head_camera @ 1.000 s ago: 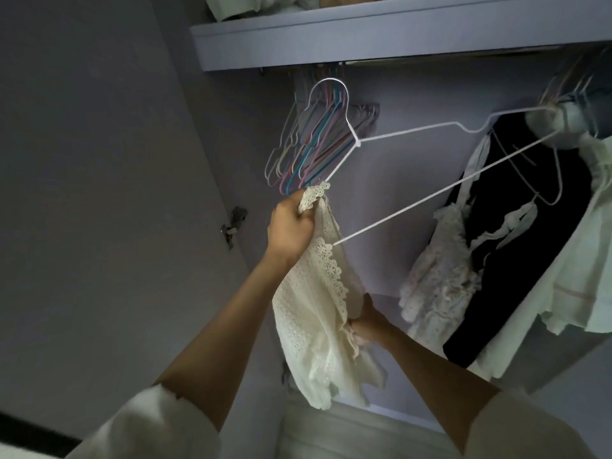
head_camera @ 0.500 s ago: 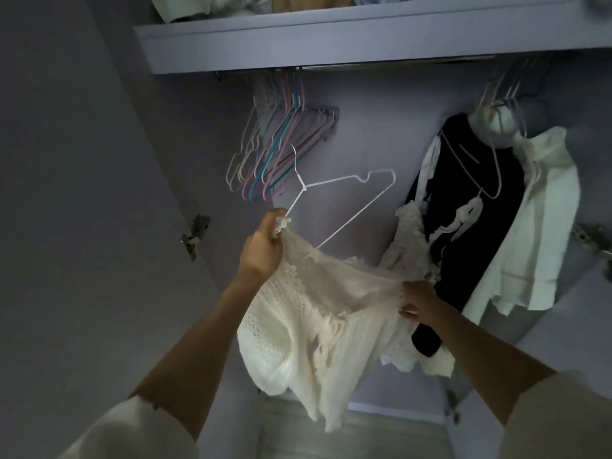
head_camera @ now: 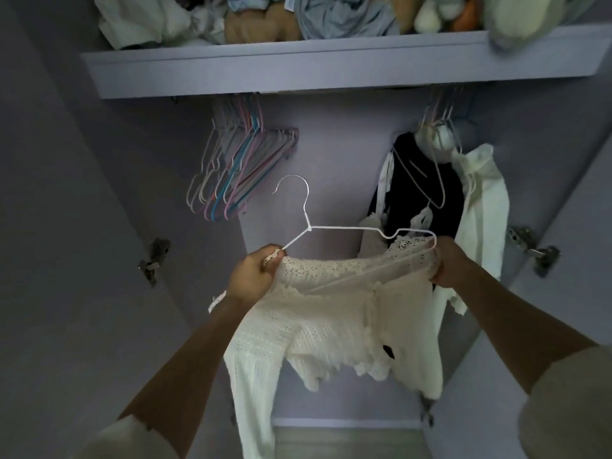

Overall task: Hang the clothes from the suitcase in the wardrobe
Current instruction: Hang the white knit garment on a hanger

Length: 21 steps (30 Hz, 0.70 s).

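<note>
The left hand [head_camera: 253, 276] grips the cream lace top [head_camera: 331, 319] and one end of the white wire hanger [head_camera: 344, 228]; the right hand [head_camera: 445, 263], lower before, now grips the other end, spreading the top wider below the empty hangers [head_camera: 238, 170].

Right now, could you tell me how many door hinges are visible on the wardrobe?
3: one hinge on the left side, one hinge on the right side, and what looks like a lower hinge near the bottom right. Others may be hidden behind the cream top.
</note>
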Tool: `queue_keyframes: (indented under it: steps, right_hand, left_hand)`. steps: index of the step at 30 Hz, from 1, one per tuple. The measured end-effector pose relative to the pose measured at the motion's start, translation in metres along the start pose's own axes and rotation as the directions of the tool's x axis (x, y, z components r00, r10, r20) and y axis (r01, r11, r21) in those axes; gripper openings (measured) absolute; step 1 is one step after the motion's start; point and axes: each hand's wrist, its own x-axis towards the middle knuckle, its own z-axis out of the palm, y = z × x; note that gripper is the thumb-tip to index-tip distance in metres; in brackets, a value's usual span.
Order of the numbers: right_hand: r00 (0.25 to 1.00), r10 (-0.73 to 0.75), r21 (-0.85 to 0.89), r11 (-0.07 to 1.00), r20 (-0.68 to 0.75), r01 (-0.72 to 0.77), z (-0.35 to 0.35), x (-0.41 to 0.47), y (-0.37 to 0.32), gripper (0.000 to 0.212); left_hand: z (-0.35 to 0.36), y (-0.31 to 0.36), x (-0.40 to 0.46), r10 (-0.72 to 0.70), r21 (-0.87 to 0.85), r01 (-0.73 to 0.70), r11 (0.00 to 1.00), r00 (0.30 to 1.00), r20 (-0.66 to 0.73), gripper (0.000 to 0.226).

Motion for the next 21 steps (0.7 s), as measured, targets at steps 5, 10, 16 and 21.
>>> queue_keyframes:
  steps: [5,10,16,21]
  right_hand:
    - [0.968,-0.195,-0.323,0.937,-0.159,0.135,0.005,-0.013,-0.007,0.039]
    - [0.893,-0.41,-0.636,0.743,-0.185,0.209,0.011,-0.047,-0.005,0.03]
    - [0.809,-0.585,-0.564,0.69,-0.066,0.453,0.04,-0.087,-0.022,0.024]
    - [0.865,-0.288,-0.593,0.635,0.412,0.494,0.06,-0.119,-0.02,0.007]
  left_hand:
    - [0.001,0.01,0.004,0.128,0.318,-0.119,0.941,0.992,-0.007,0.023]
    - [0.0,0.018,-0.001,0.277,0.488,-0.218,0.845,0.96,-0.051,0.024]
    - [0.002,0.018,-0.006,0.341,0.636,-0.235,0.734,0.939,-0.047,0.028]
    - [0.002,0.023,-0.005,0.2,0.403,-0.091,0.911,0.951,-0.237,0.026]
